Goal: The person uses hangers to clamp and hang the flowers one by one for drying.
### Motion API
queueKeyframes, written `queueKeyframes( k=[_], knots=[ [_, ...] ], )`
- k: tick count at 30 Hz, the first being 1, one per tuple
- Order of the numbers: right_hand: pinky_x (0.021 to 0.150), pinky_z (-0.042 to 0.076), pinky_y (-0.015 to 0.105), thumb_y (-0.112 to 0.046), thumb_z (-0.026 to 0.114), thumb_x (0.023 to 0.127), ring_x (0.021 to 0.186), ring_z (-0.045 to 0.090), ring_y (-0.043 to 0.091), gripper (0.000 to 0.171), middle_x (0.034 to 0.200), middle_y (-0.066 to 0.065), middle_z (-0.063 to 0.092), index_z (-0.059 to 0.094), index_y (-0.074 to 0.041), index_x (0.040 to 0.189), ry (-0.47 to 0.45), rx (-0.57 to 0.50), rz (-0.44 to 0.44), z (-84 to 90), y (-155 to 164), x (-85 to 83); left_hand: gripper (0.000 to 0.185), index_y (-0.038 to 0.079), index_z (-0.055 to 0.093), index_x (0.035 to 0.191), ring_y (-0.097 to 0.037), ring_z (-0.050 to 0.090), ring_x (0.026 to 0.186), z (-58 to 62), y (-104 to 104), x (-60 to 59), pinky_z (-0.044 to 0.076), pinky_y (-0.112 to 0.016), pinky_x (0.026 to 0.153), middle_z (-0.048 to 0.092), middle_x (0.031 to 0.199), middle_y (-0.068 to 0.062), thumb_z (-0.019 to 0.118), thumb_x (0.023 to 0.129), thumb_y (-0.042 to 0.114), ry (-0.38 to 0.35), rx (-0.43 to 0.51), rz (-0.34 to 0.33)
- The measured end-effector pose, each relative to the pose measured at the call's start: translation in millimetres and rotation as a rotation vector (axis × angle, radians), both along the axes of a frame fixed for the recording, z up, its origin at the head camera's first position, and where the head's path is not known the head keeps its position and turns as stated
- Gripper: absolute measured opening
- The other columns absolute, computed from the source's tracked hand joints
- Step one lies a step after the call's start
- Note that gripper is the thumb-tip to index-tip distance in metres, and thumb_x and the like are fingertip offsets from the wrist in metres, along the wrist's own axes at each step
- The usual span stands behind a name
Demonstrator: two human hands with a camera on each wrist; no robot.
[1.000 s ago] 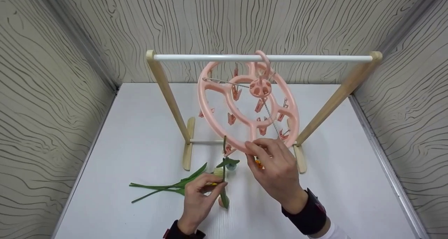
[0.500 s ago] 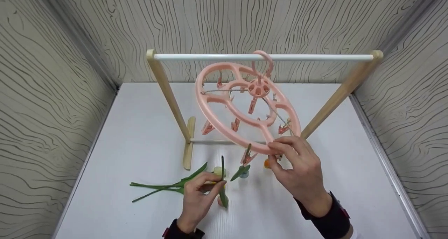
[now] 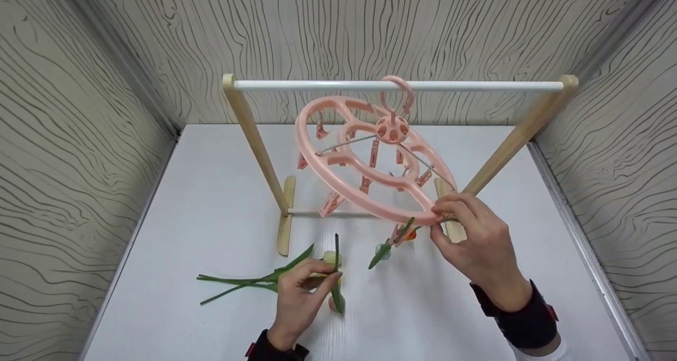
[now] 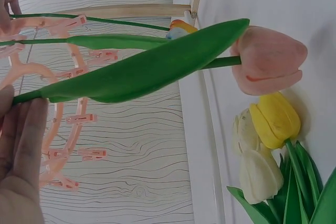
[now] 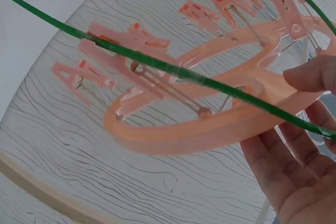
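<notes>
A person's right hand (image 3: 478,244) pinches the near rim of a tilted pink peg hanger (image 3: 370,160) hooked on a white rail (image 3: 317,85). Their left hand (image 3: 301,295), fingers curled, holds a pink tulip's stem (image 3: 337,255) upright on the white table (image 3: 211,192). Yellow and cream tulips (image 4: 268,140) lie just beside it.

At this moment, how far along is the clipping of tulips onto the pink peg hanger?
Done: two stems hang clipped under the pink hanger, near its front rim. In hand: the right hand holds that rim, and the left hand keeps a grip on a pink tulip. Left: that tulip, plus the yellow and cream tulips on the table.
</notes>
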State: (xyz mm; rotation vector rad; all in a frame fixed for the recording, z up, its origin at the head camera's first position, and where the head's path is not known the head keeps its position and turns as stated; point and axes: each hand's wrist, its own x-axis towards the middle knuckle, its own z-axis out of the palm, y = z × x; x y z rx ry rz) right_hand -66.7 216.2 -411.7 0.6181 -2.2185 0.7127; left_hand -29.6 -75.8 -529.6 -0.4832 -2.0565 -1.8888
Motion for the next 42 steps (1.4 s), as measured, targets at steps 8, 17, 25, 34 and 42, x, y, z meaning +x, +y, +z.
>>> queueKeyframes(
  k=[8, 17, 25, 34, 42],
  knots=[
    [0.100, 0.043, -0.003, 0.010, 0.080, 0.073, 0.092, 0.070, 0.027, 0.026, 0.100, 0.015, 0.073, 0.071, 0.001, 0.096, -0.060, -0.040, 0.075, -4.5, 18, -14.6, 0.024, 0.011, 0.078, 0.094, -0.004, 0.076, 0.085, 0.5, 0, 0.3, 0.068, -0.031, 0.067, 0.077, 0.090, -0.010, 0.080, 0.085, -0.011, -0.012, -0.001, -0.004],
    [0.104, 0.047, 0.003, 0.014, 0.080, 0.074, 0.103, 0.070, 0.028, 0.031, 0.108, 0.015, 0.072, 0.068, 0.001, 0.099, -0.109, -0.053, 0.153, -13.8, 35, -32.3, 0.020, 0.011, 0.078, 0.095, -0.005, 0.076, 0.085, 0.6, 0, 1.4, 0.068, -0.031, 0.068, 0.077, 0.090, -0.010, 0.081, 0.086, -0.007, -0.025, -0.013, 0.002],
    [0.105, 0.050, 0.007, 0.020, 0.080, 0.071, 0.112, 0.068, 0.012, 0.036, 0.110, 0.018, 0.072, 0.068, 0.003, 0.101, -0.132, -0.099, 0.250, -18.5, 45, -48.2, 0.018, 0.012, 0.078, 0.096, -0.008, 0.076, 0.083, -0.9, 0, 2.0, 0.068, -0.030, 0.067, 0.077, 0.090, -0.010, 0.083, 0.086, -0.003, -0.007, -0.032, 0.010],
    [0.104, 0.055, 0.013, 0.026, 0.079, 0.068, 0.112, 0.071, 0.014, 0.039, 0.111, 0.015, 0.073, 0.068, 0.006, 0.099, -0.111, -0.184, 0.311, -20.2, 51, -66.7, 0.017, 0.011, 0.078, 0.094, -0.007, 0.076, 0.084, -0.1, 1, 2.0, 0.068, -0.029, 0.068, 0.077, 0.090, -0.007, 0.084, 0.085, -0.002, -0.013, -0.032, 0.022],
    [0.107, 0.056, 0.020, 0.030, 0.076, 0.068, 0.117, 0.072, 0.012, 0.038, 0.111, 0.018, 0.072, 0.067, 0.009, 0.098, -0.137, -0.297, 0.394, -23.7, 56, -78.6, 0.012, 0.004, 0.077, 0.093, -0.007, 0.076, 0.085, -0.6, 1, 2.5, 0.068, -0.029, 0.068, 0.076, 0.090, -0.007, 0.083, 0.085, -0.003, -0.024, -0.030, 0.022]
  ],
)
